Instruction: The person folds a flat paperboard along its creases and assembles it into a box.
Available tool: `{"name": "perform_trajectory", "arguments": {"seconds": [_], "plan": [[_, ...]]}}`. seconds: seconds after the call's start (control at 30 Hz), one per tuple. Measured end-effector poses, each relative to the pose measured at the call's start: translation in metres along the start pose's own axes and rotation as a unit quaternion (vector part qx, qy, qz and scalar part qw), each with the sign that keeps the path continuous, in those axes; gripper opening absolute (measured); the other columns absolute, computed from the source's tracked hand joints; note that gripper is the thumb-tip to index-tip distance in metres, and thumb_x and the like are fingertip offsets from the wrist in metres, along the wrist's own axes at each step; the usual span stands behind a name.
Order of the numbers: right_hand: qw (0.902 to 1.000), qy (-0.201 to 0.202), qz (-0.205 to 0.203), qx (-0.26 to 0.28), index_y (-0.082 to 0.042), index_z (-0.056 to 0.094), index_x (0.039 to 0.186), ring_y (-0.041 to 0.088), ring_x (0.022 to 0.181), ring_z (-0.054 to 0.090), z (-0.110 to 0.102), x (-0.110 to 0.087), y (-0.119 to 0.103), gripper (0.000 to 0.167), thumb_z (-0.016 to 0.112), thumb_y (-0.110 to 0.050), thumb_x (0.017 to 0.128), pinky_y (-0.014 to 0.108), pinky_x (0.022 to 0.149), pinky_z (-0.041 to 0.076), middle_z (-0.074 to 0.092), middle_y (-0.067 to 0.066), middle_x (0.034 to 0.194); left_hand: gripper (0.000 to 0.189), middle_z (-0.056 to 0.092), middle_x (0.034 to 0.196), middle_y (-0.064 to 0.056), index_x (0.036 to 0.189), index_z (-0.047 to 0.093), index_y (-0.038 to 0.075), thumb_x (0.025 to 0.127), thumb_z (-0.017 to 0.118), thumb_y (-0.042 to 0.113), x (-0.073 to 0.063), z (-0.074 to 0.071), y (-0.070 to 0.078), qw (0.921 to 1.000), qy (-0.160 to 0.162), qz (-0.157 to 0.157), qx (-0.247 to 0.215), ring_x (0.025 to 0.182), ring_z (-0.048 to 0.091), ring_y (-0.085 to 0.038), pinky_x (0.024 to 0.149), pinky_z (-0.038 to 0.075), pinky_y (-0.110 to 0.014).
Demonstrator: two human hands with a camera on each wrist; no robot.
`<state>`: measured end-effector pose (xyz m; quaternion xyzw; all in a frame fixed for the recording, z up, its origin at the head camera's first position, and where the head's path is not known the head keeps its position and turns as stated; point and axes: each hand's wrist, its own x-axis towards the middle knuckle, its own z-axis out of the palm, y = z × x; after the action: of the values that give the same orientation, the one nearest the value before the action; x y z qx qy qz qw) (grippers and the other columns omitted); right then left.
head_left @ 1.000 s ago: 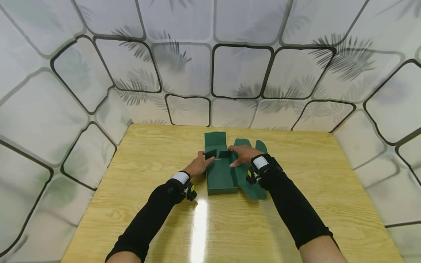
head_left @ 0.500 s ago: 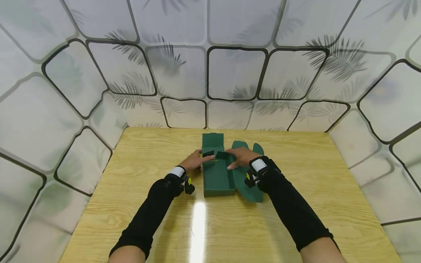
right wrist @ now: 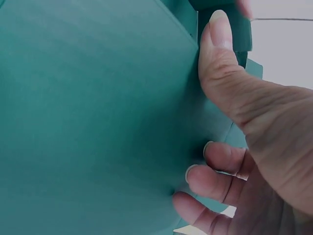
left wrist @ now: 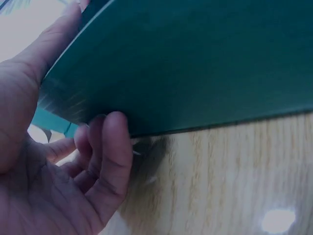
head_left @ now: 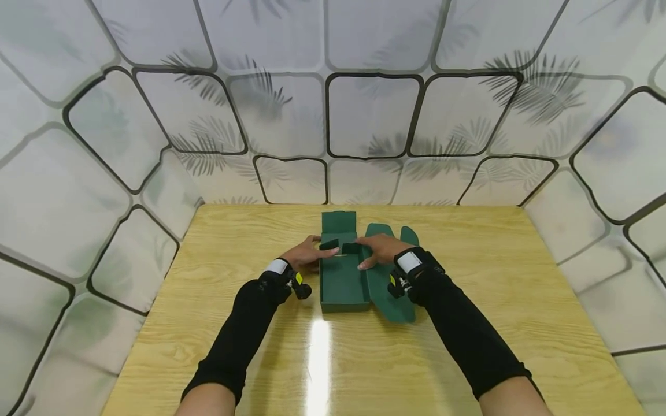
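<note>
An unfolded green cardboard box (head_left: 344, 283) lies on the table, its interior facing up. At its far-left corner my left hand (head_left: 303, 255) grips the side wall. The thumb reaches over the top edge towards a small inner flap (head_left: 329, 245), and curled fingers (left wrist: 116, 142) rest against the outside. My right hand (head_left: 385, 248) holds the far-right corner: its thumb (right wrist: 222, 58) lies over the edge, with several fingers bent behind the green panel. A wide lid panel (head_left: 399, 306) spreads out to the right, and an end flap (head_left: 339, 222) stands at the far end.
The light wood-grain table (head_left: 250, 219) extends around the box on all sides. Behind it and at both sides hangs a pale curtain (head_left: 374, 115) with dark outlines and leaf prints. A bright reflection streaks the tabletop before the box.
My left wrist has shifted slightly forward and left, and the left thumb reaches a little further over the box. The right hand's hold looks the same. The camera view has shifted slightly.
</note>
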<state>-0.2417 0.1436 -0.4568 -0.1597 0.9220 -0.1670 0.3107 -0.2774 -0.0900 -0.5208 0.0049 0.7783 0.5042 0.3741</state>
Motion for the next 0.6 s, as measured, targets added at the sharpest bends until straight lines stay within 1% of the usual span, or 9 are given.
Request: {"name": "perform_trajectory", "arguments": {"seconds": [0.07,0.13,0.23,0.3,0.37,0.43,0.53,0.6], "plan": [[1.0,0.002,0.0,0.004,-0.018,0.028,0.146,0.035,0.135,0.031,0.0,-0.001,0.001,0.078,0.065,-0.042,0.082,0.048,0.107,0.031,0.034,0.015,0.147,0.093,0.027,0.145,-0.018,0.144,0.019,0.015,0.075,0.069,0.054,0.002,0.0,-0.002,0.9998,0.01,0.0,-0.016,0.124,0.042,-0.03,0.097,0.04,-0.042],[1.0,0.001,0.001,0.004,-0.018,0.028,0.146,0.035,0.135,0.031,0.001,-0.001,0.0,0.078,0.064,-0.042,0.082,0.048,0.107,0.031,0.034,0.015,0.147,0.085,0.034,0.14,-0.017,0.141,0.024,0.017,0.077,0.068,0.051,0.002,0.0,-0.005,0.9991,0.022,0.002,-0.036,0.12,0.045,-0.029,0.096,0.04,-0.041],[1.0,-0.001,0.004,-0.005,-0.019,0.027,0.146,0.035,0.135,0.031,0.001,-0.001,-0.003,0.078,0.064,-0.044,0.081,0.048,0.106,0.032,0.034,0.014,0.147,0.077,0.043,0.133,-0.017,0.137,0.027,0.019,0.078,0.069,0.046,0.001,0.002,-0.008,0.9973,0.034,0.016,-0.062,0.116,0.049,-0.028,0.096,0.04,-0.039],[0.9999,-0.001,0.008,-0.01,-0.019,0.027,0.146,0.035,0.134,0.032,0.0,0.0,-0.005,0.078,0.064,-0.044,0.081,0.048,0.105,0.033,0.034,0.014,0.147,0.074,0.048,0.126,-0.017,0.133,0.03,0.019,0.078,0.07,0.046,0.0,0.004,-0.009,0.9963,0.042,0.024,-0.07,0.111,0.052,-0.027,0.094,0.04,-0.038],[0.9999,-0.001,0.012,-0.01,-0.02,0.028,0.146,0.035,0.134,0.032,0.0,0.0,-0.005,0.078,0.064,-0.044,0.081,0.048,0.105,0.033,0.034,0.014,0.147,0.071,0.05,0.122,-0.016,0.13,0.033,0.019,0.077,0.07,0.047,-0.001,0.007,-0.01,0.9959,0.049,0.032,-0.069,0.107,0.054,-0.027,0.092,0.042,-0.036],[0.9999,0.001,0.013,-0.008,-0.019,0.028,0.146,0.034,0.134,0.032,0.0,0.0,-0.005,0.078,0.064,-0.044,0.081,0.048,0.105,0.033,0.034,0.014,0.147,0.068,0.049,0.119,-0.015,0.126,0.036,0.018,0.076,0.069,0.051,-0.002,0.008,-0.011,0.9959,0.06,0.038,-0.056,0.103,0.053,-0.025,0.087,0.042,-0.035],[0.9999,0.006,0.011,-0.006,-0.017,0.029,0.145,0.034,0.134,0.032,0.001,-0.001,-0.003,0.077,0.064,-0.044,0.081,0.047,0.106,0.032,0.035,0.014,0.146,0.062,0.047,0.118,-0.014,0.121,0.039,0.016,0.078,0.065,0.053,-0.004,0.011,-0.01,0.9955,0.074,0.048,-0.034,0.1,0.051,-0.024,0.082,0.043,-0.033],[0.9999,0.012,0.006,-0.006,-0.015,0.03,0.145,0.034,0.134,0.033,0.003,-0.001,-0.001,0.077,0.064,-0.043,0.082,0.046,0.106,0.032,0.035,0.014,0.146,0.06,0.046,0.115,-0.013,0.119,0.038,0.015,0.08,0.064,0.053,-0.005,0.012,-0.01,0.9951,0.077,0.056,-0.027,0.096,0.05,-0.023,0.078,0.044,-0.032]]}}
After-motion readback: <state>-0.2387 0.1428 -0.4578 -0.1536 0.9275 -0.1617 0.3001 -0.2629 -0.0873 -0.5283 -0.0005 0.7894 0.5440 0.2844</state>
